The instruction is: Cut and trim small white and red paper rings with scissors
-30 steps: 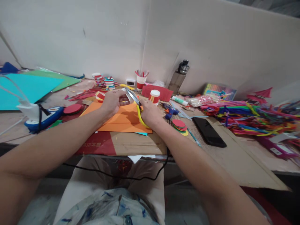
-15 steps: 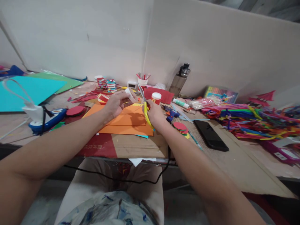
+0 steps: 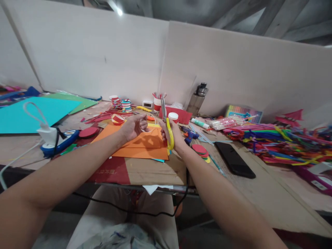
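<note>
My right hand (image 3: 174,133) is closed around yellow-handled scissors (image 3: 169,134), whose metal blades point upward, away from the strip. My left hand (image 3: 134,127) pinches a thin white strip (image 3: 147,131) that curves in a loop towards the right hand. Whether the right fingertips also touch the strip, I cannot tell. Beneath both hands lie orange sheets (image 3: 140,153) on cardboard. A red-and-white ring-shaped piece (image 3: 118,119) rests just beyond the left wrist. Behind the right hand stands a small tub with a white lid (image 3: 173,116).
A blue glue gun (image 3: 191,136), coloured discs (image 3: 199,149) and a black phone (image 3: 234,159) lie to the right. Farther right are piled pipe cleaners (image 3: 275,141). A bottle (image 3: 197,100) stands by the wall. At left are a blue power strip (image 3: 61,143) and turquoise sheet (image 3: 33,114).
The scissors have turned more upright and their blades have moved away from the white strip. My left hand has turned, and the strip is now seen thin and edge-on. The view has tilted up.
</note>
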The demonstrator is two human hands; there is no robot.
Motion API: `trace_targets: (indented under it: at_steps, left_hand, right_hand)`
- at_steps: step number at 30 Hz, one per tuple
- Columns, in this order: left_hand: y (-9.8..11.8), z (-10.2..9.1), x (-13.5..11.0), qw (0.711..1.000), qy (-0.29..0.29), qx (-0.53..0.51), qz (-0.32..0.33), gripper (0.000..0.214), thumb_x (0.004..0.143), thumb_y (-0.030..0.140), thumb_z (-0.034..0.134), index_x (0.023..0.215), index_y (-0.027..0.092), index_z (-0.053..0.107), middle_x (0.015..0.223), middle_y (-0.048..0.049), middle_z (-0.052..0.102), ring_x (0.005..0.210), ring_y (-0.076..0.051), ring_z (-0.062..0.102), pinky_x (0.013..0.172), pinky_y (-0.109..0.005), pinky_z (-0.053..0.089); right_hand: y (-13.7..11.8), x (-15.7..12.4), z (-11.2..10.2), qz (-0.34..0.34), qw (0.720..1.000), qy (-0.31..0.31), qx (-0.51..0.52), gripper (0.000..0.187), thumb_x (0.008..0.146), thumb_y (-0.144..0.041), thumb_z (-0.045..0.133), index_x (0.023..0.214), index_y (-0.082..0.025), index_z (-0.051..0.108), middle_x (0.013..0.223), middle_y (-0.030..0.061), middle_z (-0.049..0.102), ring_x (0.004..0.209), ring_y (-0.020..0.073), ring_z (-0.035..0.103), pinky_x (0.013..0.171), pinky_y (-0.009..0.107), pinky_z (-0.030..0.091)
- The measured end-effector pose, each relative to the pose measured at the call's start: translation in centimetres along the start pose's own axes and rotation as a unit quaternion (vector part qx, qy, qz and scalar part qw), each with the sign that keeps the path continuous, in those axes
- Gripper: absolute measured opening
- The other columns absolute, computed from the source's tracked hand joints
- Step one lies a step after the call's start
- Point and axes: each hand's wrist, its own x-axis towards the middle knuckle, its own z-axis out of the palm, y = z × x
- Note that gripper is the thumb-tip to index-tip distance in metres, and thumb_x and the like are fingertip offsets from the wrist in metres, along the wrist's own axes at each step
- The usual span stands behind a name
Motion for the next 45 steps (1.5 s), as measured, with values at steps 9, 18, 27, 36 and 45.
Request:
trace_targets:
  at_steps: [9, 18, 27, 36, 45]
  left_hand:
    - [-2.0, -0.3, -0.2, 0.971, -0.046, 0.236, 0.007, 0.046, 0.081, 0.059, 0.063, 0.08, 0.013, 0.066, 0.057, 0.001, 0.051, 0.049, -0.007, 0.045, 0.046, -0.019, 0.037]
    - [-1.4, -2.8, 1.1, 0.785, -0.016, 0.617, 0.052, 0.048, 0.085, 0.055, 0.054, 0.075, 0.013, 0.074, 0.057, -0.0031, 0.062, 0.055, -0.012, 0.054, 0.055, -0.023, 0.037]
    - [-1.3, -3.7, 1.7, 0.746, 0.016, 0.662, 0.067, 0.045, 0.08, 0.052, 0.061, 0.097, 0.013, 0.076, 0.069, -0.004, 0.067, 0.063, -0.015, 0.058, 0.058, -0.026, 0.037]
    - [0.0, -2.1, 0.9, 0.77, 0.028, 0.597, 0.223, 0.031, 0.085, 0.039, 0.057, 0.076, 0.015, 0.073, 0.074, -0.0038, 0.073, 0.071, -0.015, 0.062, 0.068, -0.025, 0.043]
    - [2.7, 7.7, -9.4, 0.874, -0.331, 0.329, 0.137, 0.035, 0.085, 0.053, 0.06, 0.107, 0.029, 0.073, 0.082, -0.0051, 0.075, 0.076, -0.017, 0.07, 0.072, -0.03, 0.056]
  right_hand:
    - [-0.4, -1.0, -0.2, -0.076, 0.994, 0.016, -0.072, 0.041, 0.084, -0.06, 0.059, 0.102, -0.024, 0.055, 0.055, -0.0083, 0.049, 0.044, 0.0093, 0.046, 0.045, 0.02, 0.041]
    - [0.4, 0.1, -0.6, -0.01, 0.993, 0.052, -0.108, 0.05, 0.083, -0.067, 0.055, 0.105, -0.022, 0.061, 0.056, -0.0056, 0.051, 0.043, 0.0112, 0.049, 0.043, 0.022, 0.042]
    - [-0.7, -0.7, -1.0, -0.117, 0.949, 0.087, -0.281, 0.039, 0.088, -0.053, 0.053, 0.104, -0.02, 0.067, 0.081, 0.0053, 0.071, 0.07, 0.0176, 0.063, 0.067, 0.028, 0.048]
    - [0.1, -0.5, -1.0, -0.108, 0.94, 0.097, -0.309, 0.035, 0.087, -0.044, 0.056, 0.107, -0.018, 0.069, 0.093, 0.0081, 0.074, 0.079, 0.0195, 0.065, 0.075, 0.029, 0.048]
    - [-0.8, -1.1, -1.1, -0.106, 0.947, 0.06, -0.298, 0.037, 0.089, -0.041, 0.057, 0.115, -0.017, 0.067, 0.095, 0.009, 0.073, 0.082, 0.0198, 0.065, 0.077, 0.03, 0.048]
